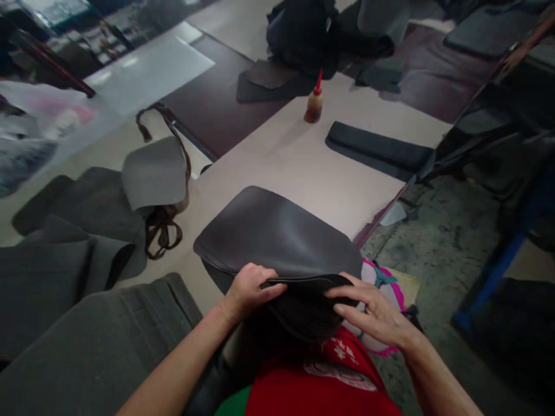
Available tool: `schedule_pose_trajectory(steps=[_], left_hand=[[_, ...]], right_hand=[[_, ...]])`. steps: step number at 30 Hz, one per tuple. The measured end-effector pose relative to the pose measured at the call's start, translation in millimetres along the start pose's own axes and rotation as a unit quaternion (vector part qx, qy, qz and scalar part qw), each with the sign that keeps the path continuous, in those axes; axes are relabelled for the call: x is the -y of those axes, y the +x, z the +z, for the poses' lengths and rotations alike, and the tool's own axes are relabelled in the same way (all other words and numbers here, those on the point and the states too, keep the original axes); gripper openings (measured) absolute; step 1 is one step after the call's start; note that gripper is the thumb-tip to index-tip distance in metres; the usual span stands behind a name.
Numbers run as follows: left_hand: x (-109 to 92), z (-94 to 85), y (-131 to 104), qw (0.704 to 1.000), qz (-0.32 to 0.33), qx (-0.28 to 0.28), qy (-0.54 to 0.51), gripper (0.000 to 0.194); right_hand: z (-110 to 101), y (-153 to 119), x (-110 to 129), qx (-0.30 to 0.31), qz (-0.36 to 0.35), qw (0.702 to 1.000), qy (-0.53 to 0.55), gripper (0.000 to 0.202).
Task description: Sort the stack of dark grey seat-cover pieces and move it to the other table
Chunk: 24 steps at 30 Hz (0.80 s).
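A dark, smooth leather-like piece (277,231) lies over the near edge of the pale table, its front edge raised toward me. My left hand (254,289) pinches that edge near its middle, thumb below and fingers on top. At the edge's right end, my right hand (368,306) is closed around the black layers, fingertips on and partly under them. Below the raised edge, several dark layers (307,312) hang in shadow above a red apron.
A bottle with a red nozzle (314,107) stands on the table (260,159), left of a folded dark piece (379,149). Grey pieces (91,202) and a brown strap (186,156) lie at left. A blue metal leg (489,283) rises from the floor at right.
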<state>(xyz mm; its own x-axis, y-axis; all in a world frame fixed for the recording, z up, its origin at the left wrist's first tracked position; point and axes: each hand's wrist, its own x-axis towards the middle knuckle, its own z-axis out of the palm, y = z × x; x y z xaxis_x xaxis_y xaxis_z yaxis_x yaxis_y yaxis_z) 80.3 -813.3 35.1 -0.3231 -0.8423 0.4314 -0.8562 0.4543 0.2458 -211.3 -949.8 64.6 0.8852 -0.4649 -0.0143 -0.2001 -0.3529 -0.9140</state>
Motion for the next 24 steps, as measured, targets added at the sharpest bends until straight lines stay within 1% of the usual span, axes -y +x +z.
schedule_pose_trajectory(steps=[3,5,8,10,12,15,19,24], left_hand=[[0.9,-0.9,9.6,1.000,-0.011,0.010,0.004,0.020],[2.4,-1.4,17.7,1.000,-0.021,0.022,0.007,0.022],[5.9,-2.8,29.8,0.998,-0.023,0.064,-0.014,0.024],[8.5,-3.8,35.5,0.994,-0.026,0.098,-0.044,0.027],[10.2,-4.2,38.2,0.990,-0.037,0.116,-0.065,0.029],[10.1,-3.2,37.4,0.990,-0.049,0.114,-0.071,0.029],[7.4,-0.5,33.3,0.991,-0.047,0.100,-0.071,0.028],[5.3,0.3,31.7,0.991,-0.043,0.099,-0.075,0.029]], right_hand=[[-4.7,2.2,-2.3,-0.008,0.005,1.000,0.016,0.018],[-7.2,3.8,-6.1,-0.022,0.006,1.000,0.021,0.018],[-12.2,5.5,-12.8,-0.034,0.011,0.999,0.028,0.021],[-16.5,6.4,-16.7,-0.026,0.022,0.999,0.030,0.024],[-20.5,7.6,-19.4,-0.009,0.029,0.999,0.033,0.026],[-23.6,9.5,-21.3,0.017,0.021,0.998,0.055,0.024],[-23.4,10.5,-23.0,0.043,0.009,0.994,0.100,0.024],[-23.1,8.7,-31.3,0.052,0.056,0.990,0.120,0.024]])
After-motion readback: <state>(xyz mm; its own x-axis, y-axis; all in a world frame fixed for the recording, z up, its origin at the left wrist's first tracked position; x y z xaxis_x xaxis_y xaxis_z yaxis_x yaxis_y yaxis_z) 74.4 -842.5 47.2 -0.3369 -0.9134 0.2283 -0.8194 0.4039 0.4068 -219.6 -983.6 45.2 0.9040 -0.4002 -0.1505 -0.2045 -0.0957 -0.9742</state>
